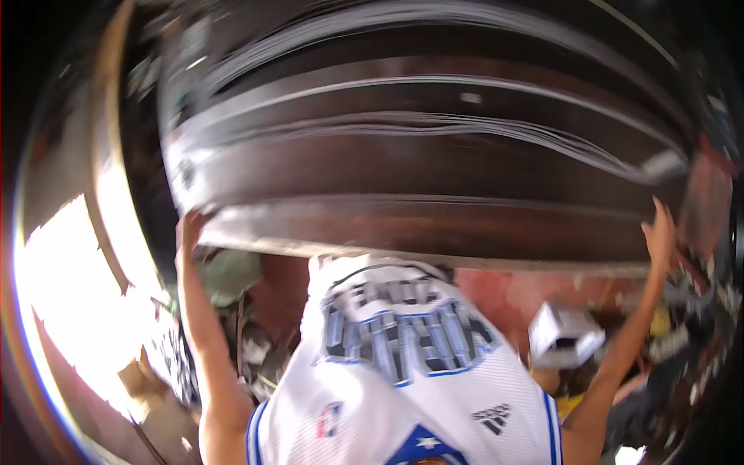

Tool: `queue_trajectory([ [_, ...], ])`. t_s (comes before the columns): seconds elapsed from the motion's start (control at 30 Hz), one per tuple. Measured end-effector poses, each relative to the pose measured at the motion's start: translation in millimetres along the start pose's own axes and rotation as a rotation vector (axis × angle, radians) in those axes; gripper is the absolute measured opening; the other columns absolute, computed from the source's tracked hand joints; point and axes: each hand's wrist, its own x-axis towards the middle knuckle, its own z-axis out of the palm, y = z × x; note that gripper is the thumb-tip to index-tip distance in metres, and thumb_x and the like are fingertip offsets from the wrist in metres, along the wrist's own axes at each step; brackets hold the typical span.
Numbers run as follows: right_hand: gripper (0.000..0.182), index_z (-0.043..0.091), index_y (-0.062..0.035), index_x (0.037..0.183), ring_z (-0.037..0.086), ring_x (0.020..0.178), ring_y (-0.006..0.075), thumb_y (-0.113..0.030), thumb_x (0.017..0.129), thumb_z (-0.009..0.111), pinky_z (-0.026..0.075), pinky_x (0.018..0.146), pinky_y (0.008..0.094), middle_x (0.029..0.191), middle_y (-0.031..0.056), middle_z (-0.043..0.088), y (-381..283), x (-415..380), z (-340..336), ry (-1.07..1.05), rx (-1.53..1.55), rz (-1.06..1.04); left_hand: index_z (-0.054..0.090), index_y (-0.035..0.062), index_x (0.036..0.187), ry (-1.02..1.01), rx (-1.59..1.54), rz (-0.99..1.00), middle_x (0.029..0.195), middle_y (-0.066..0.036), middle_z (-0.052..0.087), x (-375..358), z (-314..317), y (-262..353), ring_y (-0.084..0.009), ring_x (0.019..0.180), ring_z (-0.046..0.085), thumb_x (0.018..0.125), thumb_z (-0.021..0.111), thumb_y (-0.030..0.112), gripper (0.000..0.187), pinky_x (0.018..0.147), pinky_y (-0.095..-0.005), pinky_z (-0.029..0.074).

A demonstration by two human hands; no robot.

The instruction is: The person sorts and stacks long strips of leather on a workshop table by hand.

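Note:
A long dark table (434, 170) spans the view in front of me, its pale front edge close against my white jersey. Bundles of long thin grey strips (465, 124) lie across it from left to right. At the table's left front corner is my left hand (190, 226), blurred, its fingers hard to make out. Near the right end, my right hand (660, 234) is at the table edge with its fingers apart and nothing in them. A small pale piece (665, 164) lies at the right ends of the strips, beyond my right hand.
Below the table on the right stands a white box (564, 335) on the reddish floor (492, 298). A green bundle (232, 275) and mixed clutter lie below on the left. Bright light comes in at the far left, beside a curved pale post (116, 182).

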Motion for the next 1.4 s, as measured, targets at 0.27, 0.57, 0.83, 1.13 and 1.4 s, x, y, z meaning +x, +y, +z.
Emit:
queue_trajectory([
  [0.27,0.033,0.064,-0.0045,0.12,0.061,0.114,0.0335,-0.008,0.088,0.069,0.048,0.098,0.0416,0.122,0.0135,0.064,-389,-58,45,0.145,0.626,-0.645,0.071,0.0044,0.091,0.015,-0.088,0.282,0.083,-0.016,0.071,15,36,-37,-0.0276,0.079,0.07,0.085,0.067,0.021,0.018,0.071,-0.0404,0.052],
  [0.57,0.043,0.065,-0.0102,0.119,0.06,0.113,0.0317,-0.017,0.079,0.079,0.047,0.099,0.0416,0.126,0.0088,0.062,-577,-77,64,0.316,0.639,-1.068,0.073,0.0079,0.096,0.115,-0.295,0.467,0.088,-0.012,0.073,-2,17,49,-0.0265,0.085,0.07,0.081,0.071,0.011,0.016,0.078,-0.0387,0.054],
  [0.83,0.036,0.062,-0.0107,0.111,0.063,0.105,0.0312,-0.017,0.08,0.078,0.05,0.091,0.0424,0.114,0.0077,0.067,-576,-43,59,0.308,0.421,-1.042,0.076,0.0109,0.101,0.077,-0.38,0.665,0.089,-0.01,0.074,25,18,153,-0.0265,0.084,0.07,0.075,0.073,0.012,0.027,0.073,-0.0392,0.055],
  [1.13,0.03,0.064,-0.0097,0.111,0.065,0.104,0.0323,-0.014,0.084,0.074,0.054,0.086,0.042,0.111,0.008,0.069,-554,-46,46,0.277,0.34,-0.92,0.077,0.0144,0.1,0.042,-0.351,0.714,0.095,-0.008,0.075,37,34,165,-0.0279,0.091,0.071,0.068,0.074,0.012,0.032,0.078,-0.0389,0.056],
  [1.4,0.031,0.064,-0.0095,0.112,0.064,0.105,0.0331,-0.013,0.083,0.074,0.053,0.087,0.0419,0.113,0.0086,0.068,-541,-39,44,0.281,0.351,-0.875,0.076,0.0098,0.1,0.04,-0.399,0.697,0.094,-0.011,0.075,31,32,180,-0.0297,0.088,0.071,0.071,0.075,0.013,0.029,0.078,-0.0404,0.055],
])
